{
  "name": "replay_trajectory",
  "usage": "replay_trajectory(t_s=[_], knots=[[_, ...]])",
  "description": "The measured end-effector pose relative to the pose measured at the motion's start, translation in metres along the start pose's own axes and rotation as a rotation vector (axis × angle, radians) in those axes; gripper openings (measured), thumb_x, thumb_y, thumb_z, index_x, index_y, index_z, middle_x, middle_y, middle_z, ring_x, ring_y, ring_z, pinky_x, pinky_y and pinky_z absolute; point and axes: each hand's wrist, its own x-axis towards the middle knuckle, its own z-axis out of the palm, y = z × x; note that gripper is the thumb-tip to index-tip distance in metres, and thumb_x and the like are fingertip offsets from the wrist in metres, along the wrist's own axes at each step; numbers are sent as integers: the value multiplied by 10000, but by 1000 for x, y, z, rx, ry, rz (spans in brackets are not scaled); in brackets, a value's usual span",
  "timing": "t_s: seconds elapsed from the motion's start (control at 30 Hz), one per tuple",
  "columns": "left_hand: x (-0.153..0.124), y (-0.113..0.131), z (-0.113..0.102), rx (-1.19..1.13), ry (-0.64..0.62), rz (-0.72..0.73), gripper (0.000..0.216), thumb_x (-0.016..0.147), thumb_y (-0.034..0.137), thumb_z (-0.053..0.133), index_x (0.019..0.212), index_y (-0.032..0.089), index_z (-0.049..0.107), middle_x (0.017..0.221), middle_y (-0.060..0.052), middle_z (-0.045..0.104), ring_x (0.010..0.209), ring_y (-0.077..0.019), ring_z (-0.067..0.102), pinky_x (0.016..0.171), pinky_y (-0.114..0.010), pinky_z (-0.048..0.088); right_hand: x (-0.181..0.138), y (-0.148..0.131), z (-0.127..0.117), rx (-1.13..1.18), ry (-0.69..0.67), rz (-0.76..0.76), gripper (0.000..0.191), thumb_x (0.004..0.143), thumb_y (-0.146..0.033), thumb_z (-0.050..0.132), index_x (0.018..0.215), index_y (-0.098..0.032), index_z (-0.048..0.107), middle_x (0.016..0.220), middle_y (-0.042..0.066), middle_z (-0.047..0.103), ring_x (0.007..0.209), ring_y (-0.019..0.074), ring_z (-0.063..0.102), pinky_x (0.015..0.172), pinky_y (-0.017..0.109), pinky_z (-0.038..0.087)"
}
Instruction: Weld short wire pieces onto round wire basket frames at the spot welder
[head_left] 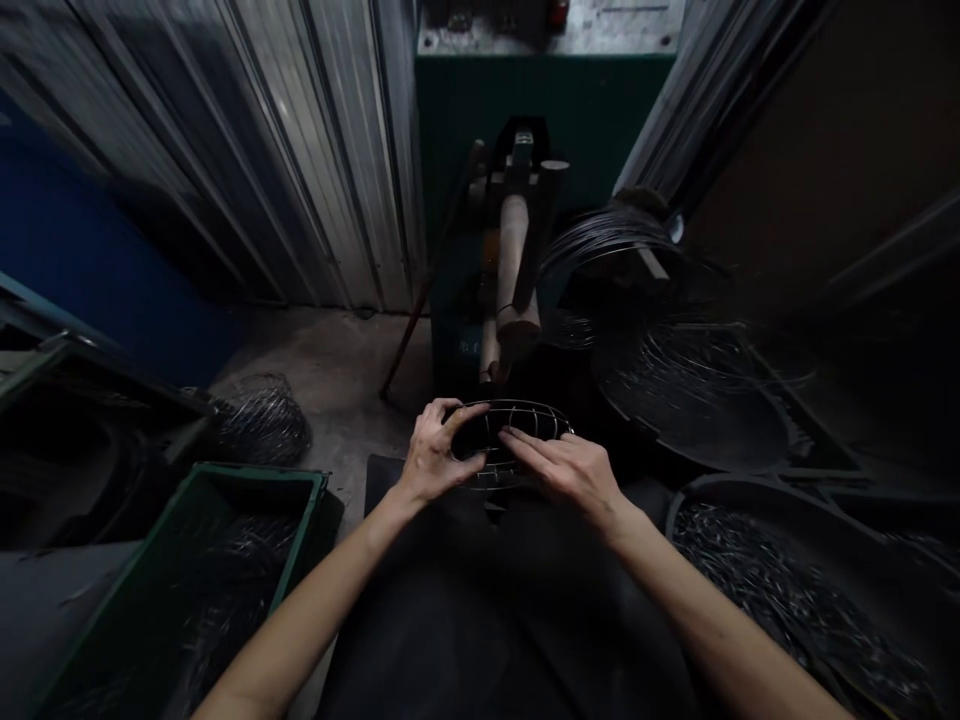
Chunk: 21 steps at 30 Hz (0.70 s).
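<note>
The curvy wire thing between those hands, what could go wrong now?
The wire frame could slip or bend if the left hand and right hand press unevenly. Its wires might scratch, since both hands are bare. The tangled wire on the floor could trip someone.

We hold a round wire frame [499, 471] between our left hand [433, 452], at its nine o'clock, and our right hand [566, 470], at three. Around it we see a machine [514, 245] at twelve, coiled wire [611, 235] at one, a tub [716, 483] of metal pieces [795, 590] at four and a green crate [259, 472] at eight.
</note>
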Motion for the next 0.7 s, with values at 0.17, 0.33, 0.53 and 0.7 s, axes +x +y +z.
replay_trajectory(t_s=[0.17,0.33,0.53,0.7], knots=[[-1,-3,4,12,1,-7,613,634,162,720,1212,300,569,1140,-57,477,1065,-252,513,931,-437,449,2,1,5,76,-21,48,353,866,-78,502,1175,-207,613,1137,5,684,649,70,646,559,222,418],[-2,-6,5,7,16,26,592,650,171,722,1211,288,574,1127,-62,479,1073,-249,516,930,-423,453,3,-2,7,126,-53,158,307,865,-248,561,1165,-219,618,1042,7,720,655,96,665,554,231,419],[-1,-10,5,-31,0,40,589,659,162,705,1218,288,570,1122,-60,487,1075,-245,517,937,-423,455,4,2,4,132,-16,180,206,865,-210,572,1046,-230,668,949,-29,741,642,83,665,527,234,387],[2,-12,3,-63,-1,66,570,658,172,712,1202,279,579,1124,-64,494,1077,-249,522,939,-427,458,5,5,4,130,14,86,217,873,-153,538,1034,-213,670,999,-27,731,673,72,669,531,235,379]])
